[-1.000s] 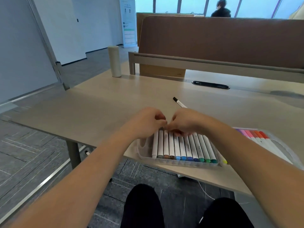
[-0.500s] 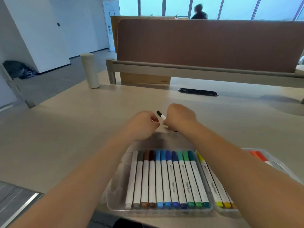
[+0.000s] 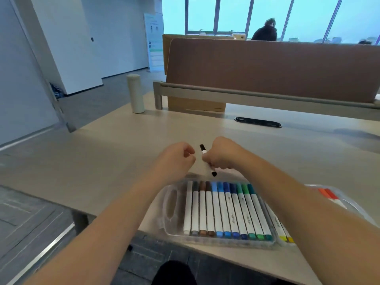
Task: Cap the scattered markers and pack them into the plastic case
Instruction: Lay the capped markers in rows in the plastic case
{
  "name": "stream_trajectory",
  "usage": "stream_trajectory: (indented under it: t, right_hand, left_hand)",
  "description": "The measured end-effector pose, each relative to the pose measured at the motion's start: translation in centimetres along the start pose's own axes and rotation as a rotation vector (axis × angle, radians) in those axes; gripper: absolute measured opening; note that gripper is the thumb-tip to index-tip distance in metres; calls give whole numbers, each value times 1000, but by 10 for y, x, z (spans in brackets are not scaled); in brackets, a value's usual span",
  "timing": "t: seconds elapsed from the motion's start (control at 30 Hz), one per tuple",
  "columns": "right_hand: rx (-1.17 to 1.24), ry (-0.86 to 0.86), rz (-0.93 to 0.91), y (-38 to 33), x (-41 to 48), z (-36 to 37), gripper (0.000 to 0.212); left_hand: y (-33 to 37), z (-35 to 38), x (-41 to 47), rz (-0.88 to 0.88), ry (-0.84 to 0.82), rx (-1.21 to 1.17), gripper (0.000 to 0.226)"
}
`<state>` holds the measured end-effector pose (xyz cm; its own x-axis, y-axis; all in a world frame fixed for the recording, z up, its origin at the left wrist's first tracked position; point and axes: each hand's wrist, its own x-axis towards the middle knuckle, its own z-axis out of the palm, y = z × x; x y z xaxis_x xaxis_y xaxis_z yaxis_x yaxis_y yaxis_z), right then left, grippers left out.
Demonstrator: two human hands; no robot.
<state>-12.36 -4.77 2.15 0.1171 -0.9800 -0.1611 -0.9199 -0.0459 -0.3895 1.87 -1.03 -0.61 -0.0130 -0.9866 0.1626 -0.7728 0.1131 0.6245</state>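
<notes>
A clear plastic case (image 3: pixel 170 204) lies at the table's near edge with a row of several capped markers (image 3: pixel 224 210) in grey, brown, blue and green. Its right half (image 3: pixel 347 202) holds yellow and orange-red markers, partly hidden by my right forearm. Just beyond the case, my right hand (image 3: pixel 223 154) is shut on a black marker (image 3: pixel 203 150), whose black ends stick out above and below my fist. My left hand (image 3: pixel 177 158) is curled shut beside it, a small gap apart; nothing shows in it.
A pale cylindrical bottle (image 3: pixel 135 93) stands at the back left of the table (image 3: pixel 102 161). A brown divider panel (image 3: pixel 267 66) and a black cable grommet (image 3: pixel 258 121) run along the back. A person sits beyond the divider.
Both hands moved away from the case's marker row to the table beyond it. My right hand picked up the black marker that lay there and has lifted it more upright.
</notes>
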Motion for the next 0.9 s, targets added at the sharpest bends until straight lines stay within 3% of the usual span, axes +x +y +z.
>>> stream_trajectory:
  t: [0.17, 0.3, 0.5, 0.63, 0.8, 0.9]
  right_hand:
    - [108, -286, -8, -17, -61, 8, 32]
    - [215, -408, -3, -25, -84, 22, 37]
    - [168, -361, -8, -31, -97, 35, 45]
    - [57, -282, -31, -27, -93, 35, 36]
    - [-5, -335, -32, -26, -90, 35, 36]
    - [-43, -357, -22, -28, -85, 36, 38]
  left_hand:
    - [-14, -19, -41, 4, -138, 0, 37]
    - [-16, -22, -69, 51, -257, 96, 39]
    - [-25, -20, -85, 141, -372, 163, 30]
    - [-22, -23, -91, 235, -423, 175, 29]
    - [-28, -22, -88, 239, -467, 177, 28]
    - [-30, -22, -84, 241, -461, 296, 35]
